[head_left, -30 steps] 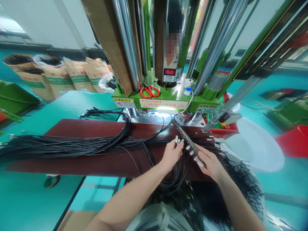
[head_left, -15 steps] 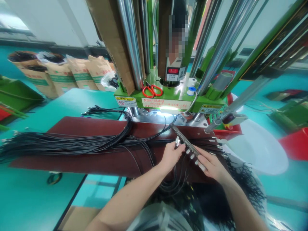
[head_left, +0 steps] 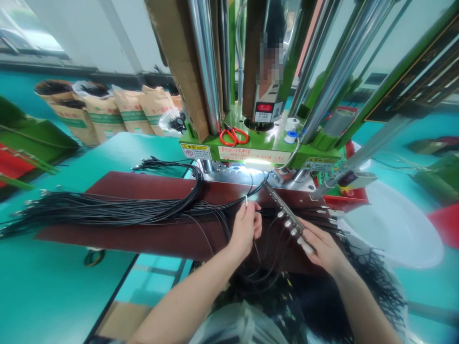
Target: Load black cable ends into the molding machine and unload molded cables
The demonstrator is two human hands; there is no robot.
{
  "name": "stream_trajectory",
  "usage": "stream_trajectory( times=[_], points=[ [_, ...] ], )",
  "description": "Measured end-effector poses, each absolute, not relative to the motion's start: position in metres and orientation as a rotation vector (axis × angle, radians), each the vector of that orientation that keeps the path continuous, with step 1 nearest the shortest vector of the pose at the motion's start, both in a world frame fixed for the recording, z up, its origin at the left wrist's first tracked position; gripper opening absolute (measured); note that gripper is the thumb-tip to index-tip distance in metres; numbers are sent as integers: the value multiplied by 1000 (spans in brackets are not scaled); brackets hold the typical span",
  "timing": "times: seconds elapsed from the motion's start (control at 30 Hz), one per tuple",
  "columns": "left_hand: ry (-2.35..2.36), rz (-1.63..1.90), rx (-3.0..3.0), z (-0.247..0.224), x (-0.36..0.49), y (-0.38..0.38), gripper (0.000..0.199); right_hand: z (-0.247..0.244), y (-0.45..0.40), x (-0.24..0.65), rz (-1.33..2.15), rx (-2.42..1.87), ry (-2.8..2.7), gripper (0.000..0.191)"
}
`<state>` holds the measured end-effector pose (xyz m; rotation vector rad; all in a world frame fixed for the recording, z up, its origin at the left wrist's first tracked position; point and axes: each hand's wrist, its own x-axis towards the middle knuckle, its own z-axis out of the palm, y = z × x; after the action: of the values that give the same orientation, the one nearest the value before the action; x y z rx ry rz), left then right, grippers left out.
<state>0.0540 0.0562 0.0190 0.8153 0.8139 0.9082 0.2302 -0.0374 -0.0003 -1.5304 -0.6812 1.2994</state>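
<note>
In the head view, my left hand (head_left: 245, 229) is closed around a black cable, whose silvery connector end (head_left: 246, 200) sticks up past the fingertips. My right hand (head_left: 324, 246) grips the lower end of a narrow metal bar (head_left: 274, 197), held at a slant over the brown board (head_left: 158, 243). Several silvery connectors (head_left: 287, 223) sit along the bar's near edge, with thin black cables hanging down from them. A gap separates my left hand from the bar. To the left, a thick bundle of black cables (head_left: 118, 210) lies across the board.
A green press (head_left: 201, 138) stands just behind the board, with red-handled scissors (head_left: 234, 136) and a blue-and-white spool (head_left: 290, 137) on it. On the right are a red bin (head_left: 355, 200) and a white basin (head_left: 412, 234). Paper sacks (head_left: 107, 114) stand at the back left.
My left hand has moved away from the bar to the left, bringing a cable end with it. My right hand still holds the bar. The whole view has shifted slightly.
</note>
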Motion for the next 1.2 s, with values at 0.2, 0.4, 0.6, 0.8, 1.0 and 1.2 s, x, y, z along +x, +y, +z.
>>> stream_trajectory(
  times=[0.2, 0.4, 0.6, 0.8, 1.0, 1.2],
  points=[
    [829, 708, 866, 14, 69, 59, 18, -4, -39, 237, 1344, -1489, -723, 52],
    [700, 734, 827, 32, 43, 46, 22, -3, -38, 235, 1328, -1568, -692, 58],
    [557, 886, 780, 63, -60, 45, 14, 1, -36, 232, 1279, -1559, -610, 50],
    [640, 1022, 685, 73, -83, 86, 9, 7, -39, 227, 1335, -1558, -638, 51],
    [726, 679, 717, 35, 28, 82, 25, 10, -42, 224, 1278, -1601, -613, 52],
    [812, 686, 802, 7, 77, 74, 33, 11, -42, 226, 1262, -1613, -589, 51]
  ],
)
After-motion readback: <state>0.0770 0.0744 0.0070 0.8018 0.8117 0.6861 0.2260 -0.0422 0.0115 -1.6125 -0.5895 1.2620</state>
